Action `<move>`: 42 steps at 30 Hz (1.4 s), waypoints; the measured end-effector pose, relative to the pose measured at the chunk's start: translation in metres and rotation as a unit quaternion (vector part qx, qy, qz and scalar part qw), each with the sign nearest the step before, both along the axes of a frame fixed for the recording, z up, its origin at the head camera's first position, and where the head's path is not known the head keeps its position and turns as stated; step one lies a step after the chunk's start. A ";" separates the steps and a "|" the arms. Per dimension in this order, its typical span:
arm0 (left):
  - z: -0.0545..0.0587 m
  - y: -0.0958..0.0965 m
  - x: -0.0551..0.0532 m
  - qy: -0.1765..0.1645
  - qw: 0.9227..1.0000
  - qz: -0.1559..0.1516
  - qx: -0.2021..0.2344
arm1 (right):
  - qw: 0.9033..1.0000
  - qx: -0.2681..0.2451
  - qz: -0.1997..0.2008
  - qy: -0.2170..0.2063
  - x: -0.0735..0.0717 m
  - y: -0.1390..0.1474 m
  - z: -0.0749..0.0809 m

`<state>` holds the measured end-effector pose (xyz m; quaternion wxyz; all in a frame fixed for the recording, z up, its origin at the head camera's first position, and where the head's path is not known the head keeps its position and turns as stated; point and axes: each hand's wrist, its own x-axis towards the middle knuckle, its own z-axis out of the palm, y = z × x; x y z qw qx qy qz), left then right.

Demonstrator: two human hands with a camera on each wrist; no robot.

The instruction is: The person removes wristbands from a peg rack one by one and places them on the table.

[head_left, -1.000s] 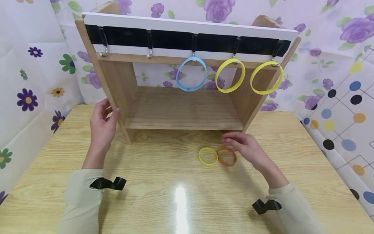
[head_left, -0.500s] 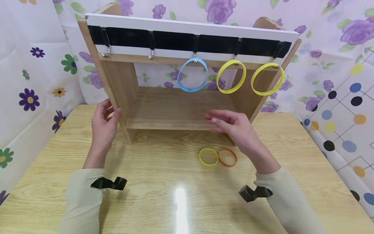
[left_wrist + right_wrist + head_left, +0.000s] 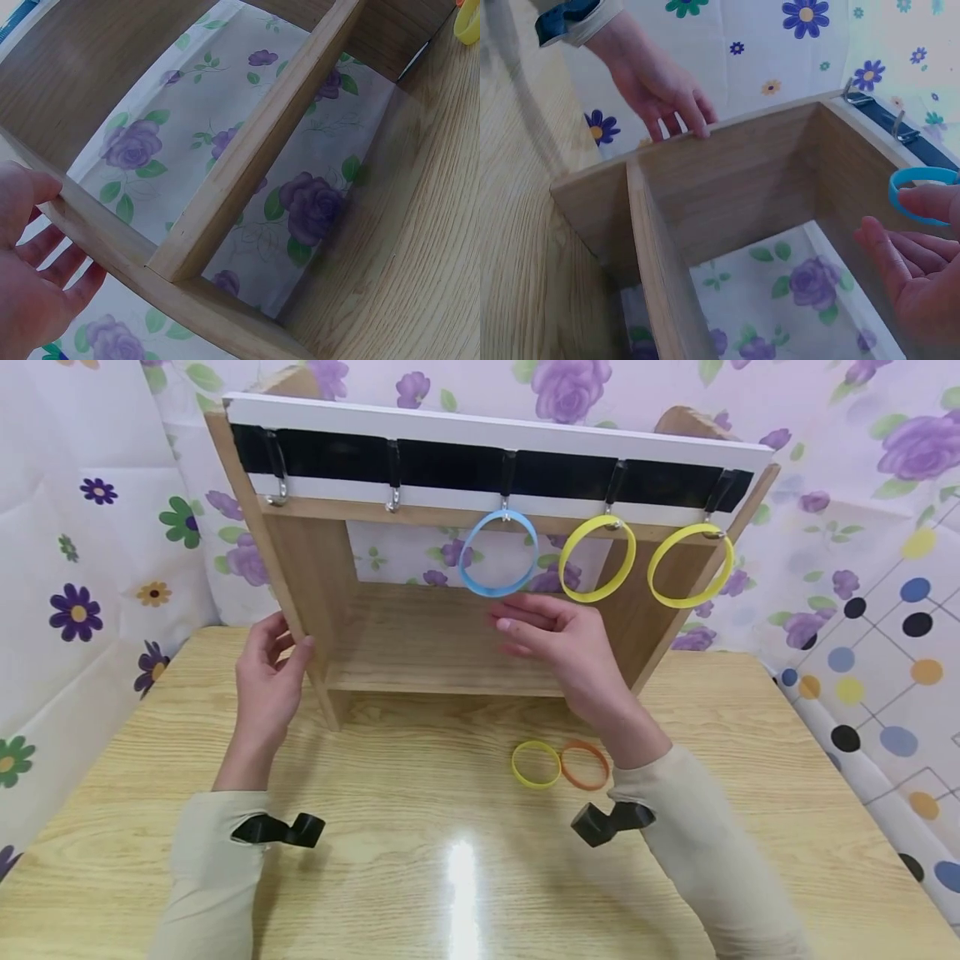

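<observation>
My left hand [image 3: 268,672] grips the left side panel [image 3: 112,240] of a wooden shelf unit [image 3: 442,635], thumb on one face and fingers on the other. My right hand [image 3: 573,652] is raised in front of the shelf, just below a blue ring [image 3: 487,591], fingers loosely bent with nothing between them. In the right wrist view the thumb overlaps the blue ring [image 3: 900,176]; whether they touch I cannot tell. The blue ring hangs from the middle hook. Two yellow rings, one inner [image 3: 588,598] and one outer [image 3: 678,603], hang from hooks to its right.
Two hooks, at far left [image 3: 279,493] and second from left [image 3: 393,502], bear no ring. A smaller yellow ring [image 3: 537,787] and an orange ring [image 3: 587,787] lie side by side on the wooden table [image 3: 375,860]. Flowered cloth [image 3: 847,527] stands behind and beside the shelf.
My right hand has moved up and left, from beside the orange ring on the table to just below the hanging blue ring. The left hand stays on the side panel.
</observation>
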<state>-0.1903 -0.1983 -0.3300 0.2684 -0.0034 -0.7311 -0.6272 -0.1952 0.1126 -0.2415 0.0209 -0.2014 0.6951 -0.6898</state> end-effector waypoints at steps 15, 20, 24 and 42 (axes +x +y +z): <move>0.003 0.002 -0.003 0.001 1.000 0.001 0.000 | 0.987 -0.155 -0.017 -0.024 -0.005 -0.023 0.003; 0.003 0.002 -0.002 -0.005 1.000 0.001 -0.007 | 0.980 -0.195 -0.025 -0.015 -0.004 -0.025 0.002; 0.002 0.002 -0.002 -0.009 1.000 0.001 -0.005 | 0.979 -0.202 -0.031 -0.012 -0.002 -0.026 0.005; 0.001 0.002 -0.001 -0.009 1.000 0.001 -0.001 | 0.990 -0.128 -0.039 0.047 0.016 -0.010 0.030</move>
